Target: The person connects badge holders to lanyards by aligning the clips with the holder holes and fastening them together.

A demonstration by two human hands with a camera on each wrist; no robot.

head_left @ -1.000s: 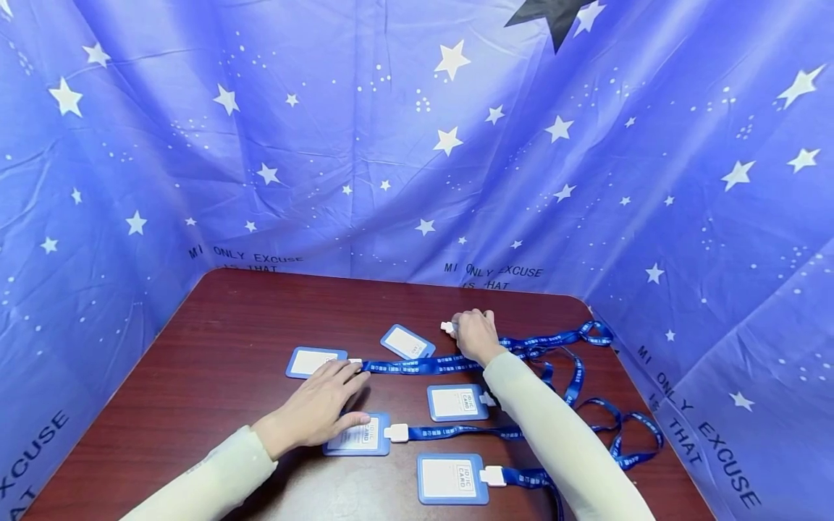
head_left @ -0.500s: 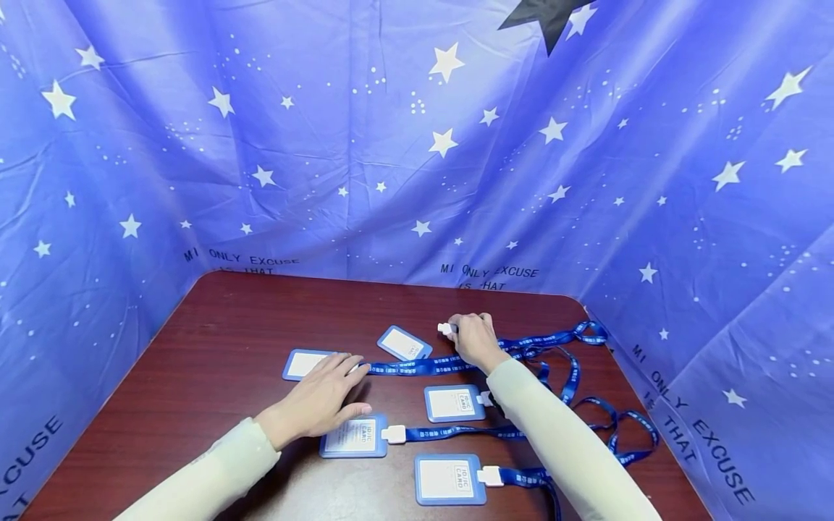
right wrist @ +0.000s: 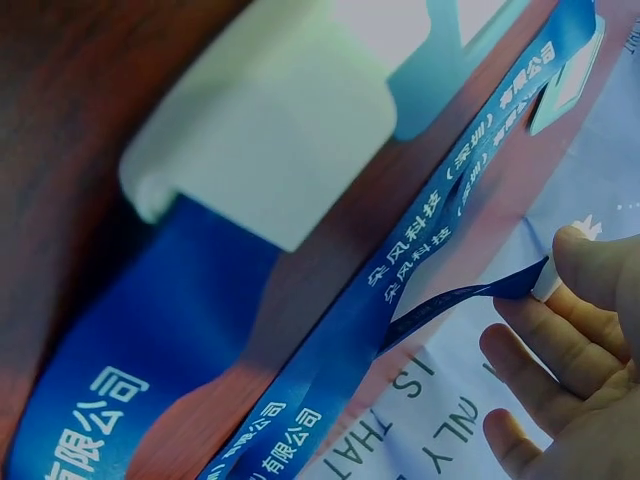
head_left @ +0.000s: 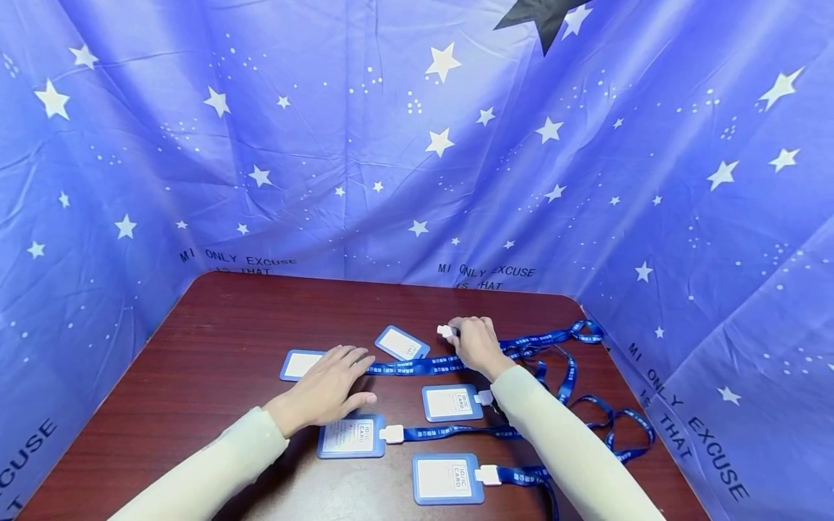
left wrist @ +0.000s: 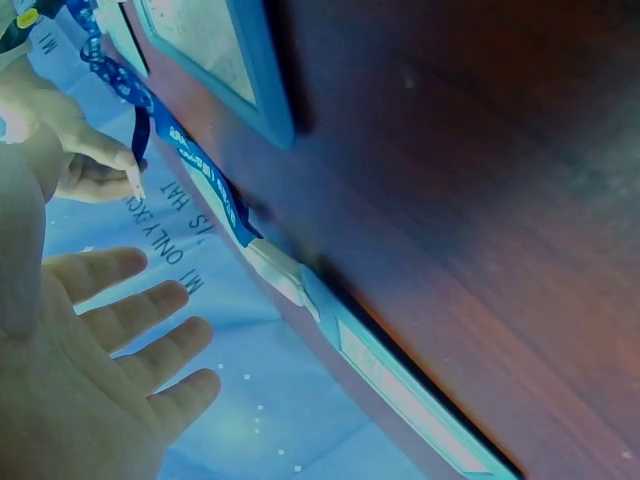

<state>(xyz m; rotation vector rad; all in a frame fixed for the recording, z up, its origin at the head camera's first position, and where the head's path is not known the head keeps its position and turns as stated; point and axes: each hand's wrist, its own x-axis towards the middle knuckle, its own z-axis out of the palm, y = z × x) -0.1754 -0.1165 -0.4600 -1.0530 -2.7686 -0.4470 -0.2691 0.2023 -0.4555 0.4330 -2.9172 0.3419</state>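
My right hand pinches the white plastic clip at the end of a blue printed lanyard near the back of the table. In the right wrist view, thumb and fingertips meet on this clip. A blue-framed ID card holder without a strap lies tilted, left of the clip. My left hand, fingers spread, is over the inner end of the far-left card holder and hides its clip. The left wrist view shows its palm holding nothing, beside that holder.
Three more card holders lie nearer me: one in the middle, one at front left, one at front right. Their blue lanyards loop toward the right edge of the dark red table. A starry blue curtain surrounds it.
My left hand has slid slightly right and away from me, its thumb leaving the front-left card holder. My right hand keeps the clip in nearly the same place. The head view has shifted a little.
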